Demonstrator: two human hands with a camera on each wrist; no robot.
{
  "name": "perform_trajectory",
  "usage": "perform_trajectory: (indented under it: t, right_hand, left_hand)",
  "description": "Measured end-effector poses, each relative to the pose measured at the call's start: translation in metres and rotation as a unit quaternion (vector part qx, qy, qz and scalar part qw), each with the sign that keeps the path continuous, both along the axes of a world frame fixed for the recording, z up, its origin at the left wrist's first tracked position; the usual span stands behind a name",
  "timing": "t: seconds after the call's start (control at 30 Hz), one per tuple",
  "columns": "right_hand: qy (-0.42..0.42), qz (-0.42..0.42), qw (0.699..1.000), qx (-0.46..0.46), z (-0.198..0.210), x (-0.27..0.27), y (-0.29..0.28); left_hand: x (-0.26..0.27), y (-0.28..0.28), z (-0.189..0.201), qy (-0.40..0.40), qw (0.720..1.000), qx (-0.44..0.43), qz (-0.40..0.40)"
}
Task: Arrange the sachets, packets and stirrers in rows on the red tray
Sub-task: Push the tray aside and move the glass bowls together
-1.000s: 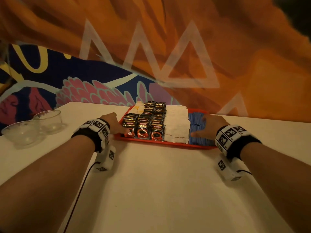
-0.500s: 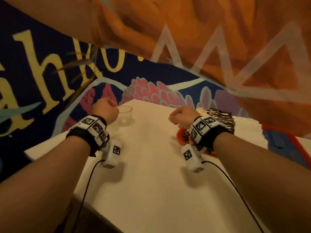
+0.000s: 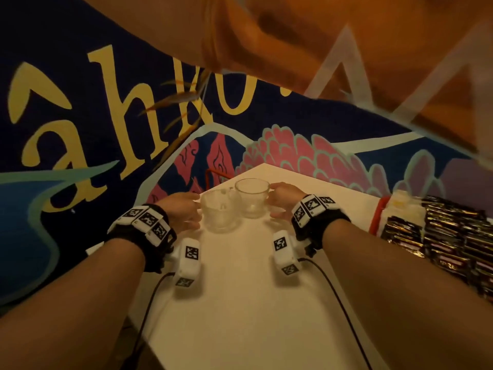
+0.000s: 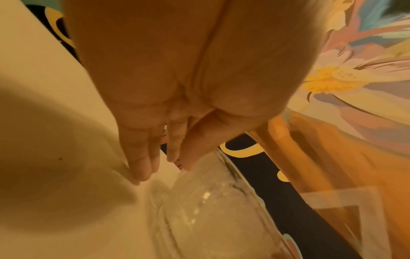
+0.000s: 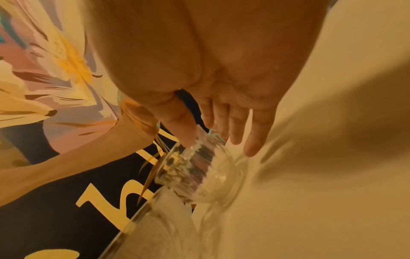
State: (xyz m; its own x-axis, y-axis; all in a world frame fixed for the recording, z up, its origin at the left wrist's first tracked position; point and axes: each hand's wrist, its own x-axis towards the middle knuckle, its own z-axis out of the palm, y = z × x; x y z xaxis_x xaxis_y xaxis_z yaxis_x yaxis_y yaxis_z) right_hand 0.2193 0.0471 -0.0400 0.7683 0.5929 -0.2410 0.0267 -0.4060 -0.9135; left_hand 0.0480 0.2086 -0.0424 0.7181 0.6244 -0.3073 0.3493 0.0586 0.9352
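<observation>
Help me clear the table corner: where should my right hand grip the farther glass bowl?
Take the farther glass bowl by its rim from the right, probably thumb inside and fingers outside. It stands upright with its mouth open. The nearer glass bowl crowds its left side, and the right hand sits at its right.

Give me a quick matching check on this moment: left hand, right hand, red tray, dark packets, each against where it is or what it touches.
Things:
1. left hand
2. right hand
3. red tray
4. dark packets

Places:
A. at the farther glass cup
B. in rows at the right edge of the head view
C. at the nearer glass cup
D. its rim shows on the table left of the packets

Pairs: 1-C, 2-A, 3-D, 4-B
</observation>
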Motion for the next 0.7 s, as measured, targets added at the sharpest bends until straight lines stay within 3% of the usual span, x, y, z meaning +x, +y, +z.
perform_trajectory:
  t: [0.1, 0.23, 0.7]
  right_hand:
    - [0.002, 0.036, 0.999, 0.004, -0.011, 0.005, 0.011]
    - [0.04, -0.014, 0.999, 0.031, -0.017, 0.008, 0.014]
    - [0.082, -0.022, 0.995, 0.06, -0.019, -0.005, -0.002]
  left_hand:
    - [0.0, 0.007, -0.006, 0.008, 0.999, 0.013, -0.033]
    - [-0.003, 0.014, -0.011, 0.012, 0.998, 0.031, -0.055]
    - [-0.013, 0.013, -0.011, 0.011, 0.993, 0.078, -0.086]
